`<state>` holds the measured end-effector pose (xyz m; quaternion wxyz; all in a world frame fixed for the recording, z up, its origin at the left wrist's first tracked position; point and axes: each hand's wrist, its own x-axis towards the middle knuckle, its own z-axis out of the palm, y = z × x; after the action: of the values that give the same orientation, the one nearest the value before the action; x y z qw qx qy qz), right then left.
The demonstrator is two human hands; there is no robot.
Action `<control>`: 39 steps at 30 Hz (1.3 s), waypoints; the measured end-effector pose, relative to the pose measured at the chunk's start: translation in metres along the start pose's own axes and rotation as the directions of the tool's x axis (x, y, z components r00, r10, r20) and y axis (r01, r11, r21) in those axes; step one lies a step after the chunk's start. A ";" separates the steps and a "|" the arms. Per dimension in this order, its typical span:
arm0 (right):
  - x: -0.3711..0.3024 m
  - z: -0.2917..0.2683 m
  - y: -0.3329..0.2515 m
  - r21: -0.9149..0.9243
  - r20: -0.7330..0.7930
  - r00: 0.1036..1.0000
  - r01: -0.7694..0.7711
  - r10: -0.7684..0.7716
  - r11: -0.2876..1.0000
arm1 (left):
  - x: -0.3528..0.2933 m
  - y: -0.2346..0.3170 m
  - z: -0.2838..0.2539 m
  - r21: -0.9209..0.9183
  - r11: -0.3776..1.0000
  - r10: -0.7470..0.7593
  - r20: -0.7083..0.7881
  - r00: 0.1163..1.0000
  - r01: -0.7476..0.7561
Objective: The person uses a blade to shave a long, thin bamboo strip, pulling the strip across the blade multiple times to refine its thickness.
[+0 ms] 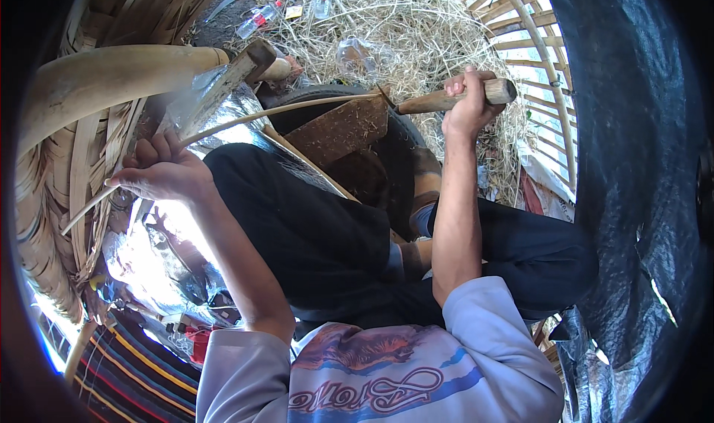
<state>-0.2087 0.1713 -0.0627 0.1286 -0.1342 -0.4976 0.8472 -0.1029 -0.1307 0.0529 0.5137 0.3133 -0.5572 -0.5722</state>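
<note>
My left hand [167,169] is closed round a long thin bamboo strip [282,109]. One end of the strip pokes out below the hand; the rest bows up and to the right. My right hand [470,107] grips the thick wooden handle of a knife [424,103]. Its dark narrow blade shows almost edge-on and meets the strip's far end. Under the strip lies a flat brown piece [342,131], set over a black tyre [411,129] between my legs.
A thick bamboo pole [119,77] and a wooden post [230,81] stand at the left, near woven bamboo walling [44,222]. Straw [424,21] and plastic bottles [256,21] litter the far ground. A dark plastic sheet [632,200] hangs at the right beside bamboo slats [547,59].
</note>
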 end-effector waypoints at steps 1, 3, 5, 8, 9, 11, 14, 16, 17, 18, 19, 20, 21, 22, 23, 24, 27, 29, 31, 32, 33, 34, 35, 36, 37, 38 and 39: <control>0.002 -0.001 -0.002 0.030 0.004 1.000 -0.003 0.003 1.000 | -0.002 0.001 0.002 0.023 1.000 0.015 -0.013 1.000 -0.015; 0.004 0.009 -0.019 0.030 -0.017 0.999 0.030 -0.030 0.999 | -0.003 0.001 0.002 0.054 0.998 0.028 -0.023 0.999 -0.027; 0.007 0.018 -0.036 0.050 -0.029 0.998 0.055 -0.054 0.997 | -0.002 0.001 0.000 0.081 0.996 0.049 -0.077 0.996 -0.043; 0.014 0.014 -0.041 0.116 -0.035 0.997 0.070 -0.066 0.991 | -0.005 0.002 0.003 0.131 0.989 0.089 -0.115 0.989 -0.074; 0.013 0.010 -0.026 0.013 -0.086 0.994 0.064 -0.063 0.998 | -0.006 0.003 0.004 0.155 0.984 0.111 -0.136 0.985 -0.089; -0.002 0.008 0.002 0.030 -0.081 0.997 0.020 -0.017 0.999 | -0.005 0.003 0.005 0.164 0.984 0.103 -0.165 0.981 -0.076; -0.003 0.002 0.005 -0.115 0.008 0.997 0.083 -0.083 0.990 | -0.007 0.002 0.003 0.204 0.975 0.126 -0.179 0.976 -0.088; 0.004 0.001 0.003 -0.049 0.020 0.995 0.102 -0.102 0.994 | -0.006 0.001 0.001 0.193 0.979 0.101 -0.179 0.979 -0.066; 0.008 0.003 -0.008 -0.058 0.026 0.991 0.130 -0.129 0.990 | -0.008 0.004 0.004 0.194 0.979 0.105 -0.199 0.974 -0.066; 0.013 0.006 -0.019 -0.009 0.033 0.988 0.153 -0.153 0.988 | -0.008 0.007 0.004 0.202 0.977 0.109 -0.199 0.974 -0.068; 0.016 0.011 -0.031 0.019 0.024 0.984 0.173 -0.174 0.985 | -0.009 0.008 0.005 0.194 0.978 0.115 -0.200 0.973 -0.076; 0.018 0.016 -0.039 0.048 0.014 0.981 0.194 -0.195 0.980 | -0.009 0.009 0.005 0.186 0.979 0.123 -0.201 0.972 -0.086; 0.016 0.019 -0.045 0.097 -0.002 0.984 0.175 -0.175 0.980 | -0.009 0.009 0.004 0.189 0.978 0.125 -0.201 0.972 -0.087; 0.013 0.016 -0.032 0.091 -0.006 0.983 0.184 -0.185 0.979 | -0.011 0.006 0.008 0.193 0.979 0.114 -0.211 0.971 -0.073; 0.006 0.010 -0.008 -0.077 -0.024 0.985 0.171 -0.173 0.982 | -0.013 0.004 0.012 0.196 0.979 0.103 -0.219 0.970 -0.060; -0.005 0.011 0.012 -0.242 -0.033 0.989 0.135 -0.147 0.961 | -0.011 0.003 0.006 0.202 0.978 0.105 -0.224 0.969 -0.059; -0.013 0.014 0.015 -0.255 0.168 0.977 0.173 -0.132 0.951 | -0.015 0.004 0.002 0.229 0.969 0.139 -0.199 0.970 -0.091; -0.008 0.021 0.003 -0.209 0.124 0.983 0.159 -0.135 0.965 | -0.018 0.007 0.008 0.217 0.975 0.110 -0.274 0.955 -0.050; 0.002 0.033 -0.019 -0.067 0.104 0.979 0.181 -0.173 0.981 | -0.015 0.008 0.006 0.206 0.977 0.120 -0.283 0.951 -0.062; 0.008 0.039 -0.035 0.028 0.124 0.970 0.209 -0.211 0.977 | -0.015 0.008 0.004 0.192 0.979 0.121 -0.289 0.950 -0.066; 0.014 0.043 -0.044 0.081 0.123 0.969 0.204 -0.213 0.976 | -0.016 0.009 0.004 0.209 0.973 0.149 -0.271 0.951 -0.093; 0.012 0.049 -0.055 0.093 0.113 0.975 0.181 -0.191 0.979 | -0.016 0.007 0.004 0.210 0.973 0.148 -0.271 0.951 -0.092; 0.009 0.047 -0.049 -0.022 0.087 0.976 0.203 -0.200 0.979 | -0.015 0.006 0.003 0.193 0.977 0.141 -0.261 0.955 -0.091; 0.003 0.043 -0.035 -0.137 0.062 0.975 0.219 -0.213 0.966 | -0.015 0.005 0.003 0.176 0.980 0.134 -0.252 0.958 -0.091; -0.001 0.027 -0.001 -0.241 0.146 0.927 0.371 -0.344 0.897 | -0.018 0.004 0.008 0.167 0.982 0.122 -0.246 0.962 -0.082; -0.015 0.017 0.021 -0.267 0.261 0.937 0.302 -0.233 0.915 | -0.020 0.005 0.010 0.168 0.982 0.129 -0.256 0.958 -0.087; -0.018 0.020 0.022 -0.284 0.279 0.935 0.300 -0.221 0.911 | -0.018 0.007 0.008 0.172 0.980 0.149 -0.274 0.950 -0.104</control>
<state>-0.2009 0.1384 -0.0708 0.1560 0.0185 -0.6545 0.7395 -0.1039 -0.1104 0.0569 0.5987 0.3952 -0.5389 -0.4416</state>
